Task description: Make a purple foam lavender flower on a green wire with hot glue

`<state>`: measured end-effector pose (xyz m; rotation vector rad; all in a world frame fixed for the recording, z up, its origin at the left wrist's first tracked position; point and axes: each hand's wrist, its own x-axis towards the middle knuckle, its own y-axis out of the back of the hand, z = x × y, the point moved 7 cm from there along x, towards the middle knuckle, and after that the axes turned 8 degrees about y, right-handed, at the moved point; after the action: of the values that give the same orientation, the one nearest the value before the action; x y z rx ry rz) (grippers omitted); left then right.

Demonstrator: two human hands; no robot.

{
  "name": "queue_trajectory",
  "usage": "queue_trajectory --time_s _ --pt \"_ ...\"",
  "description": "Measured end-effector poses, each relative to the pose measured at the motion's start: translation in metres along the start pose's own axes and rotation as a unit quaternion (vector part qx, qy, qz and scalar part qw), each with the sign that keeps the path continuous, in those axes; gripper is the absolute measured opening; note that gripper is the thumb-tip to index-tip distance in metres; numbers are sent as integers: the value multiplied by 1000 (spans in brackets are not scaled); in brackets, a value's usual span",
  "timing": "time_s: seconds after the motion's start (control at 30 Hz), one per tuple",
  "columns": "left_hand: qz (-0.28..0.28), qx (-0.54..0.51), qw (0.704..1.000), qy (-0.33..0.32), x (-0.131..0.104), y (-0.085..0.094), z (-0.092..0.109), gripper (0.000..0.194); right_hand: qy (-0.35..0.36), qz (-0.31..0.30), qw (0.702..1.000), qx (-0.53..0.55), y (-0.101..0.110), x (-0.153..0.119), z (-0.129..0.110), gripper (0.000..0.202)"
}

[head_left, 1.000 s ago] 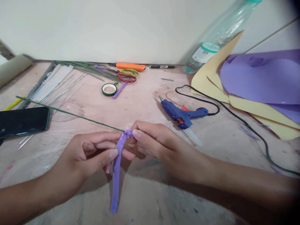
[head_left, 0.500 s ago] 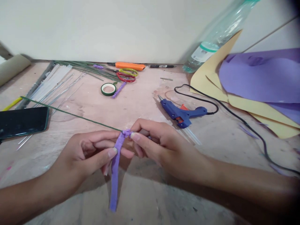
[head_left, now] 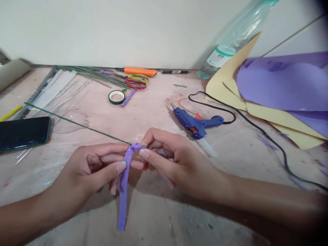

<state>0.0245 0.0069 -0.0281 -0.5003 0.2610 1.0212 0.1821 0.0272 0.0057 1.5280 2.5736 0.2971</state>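
A purple paper strip [head_left: 123, 198] hangs down from between the thumb and fingers of my left hand [head_left: 99, 167]. Its upper end meets a ruffled purple wrap around the end of a thin green stem [head_left: 79, 124], which slants away to the upper left. My right hand [head_left: 169, 157] pinches the wrapped end between thumb and forefinger. Part of the wrapped piece is hidden behind the right fingers. Both hands hold the work just above the table.
A blue glue gun [head_left: 196, 122] with a black cord lies right of centre. Green tape [head_left: 117, 97], scissors [head_left: 137, 82] and an orange cutter [head_left: 140, 71] lie at the back. A phone [head_left: 24, 133] is at left; a bottle [head_left: 220, 56] and purple and yellow sheets [head_left: 279, 85] stand at right.
The whole view has shifted slightly left. The fingers of my right hand have turned a little on the wrapped end, while my left hand keeps its hold on the strip.
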Motion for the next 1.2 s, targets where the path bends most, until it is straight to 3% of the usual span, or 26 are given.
queue_trajectory --time_s 0.3,0.57,0.83,1.03,1.2 --pt "9 6 1000 -9 3 3 2 26 -16 -43 999 1 -4 1 1 13" --pt "16 11 1000 -19 4 1 6 21 15 -42 999 4 -4 3 -3 36" --pt "19 14 1000 -8 5 5 2 21 50 -7 997 -52 2 5 -3 31" --pt "24 41 999 -22 3 6 5 24 36 3 999 16 0 4 3 14" --pt "42 78 996 -27 4 7 7 33 23 4 999 43 -3 3 6 14"
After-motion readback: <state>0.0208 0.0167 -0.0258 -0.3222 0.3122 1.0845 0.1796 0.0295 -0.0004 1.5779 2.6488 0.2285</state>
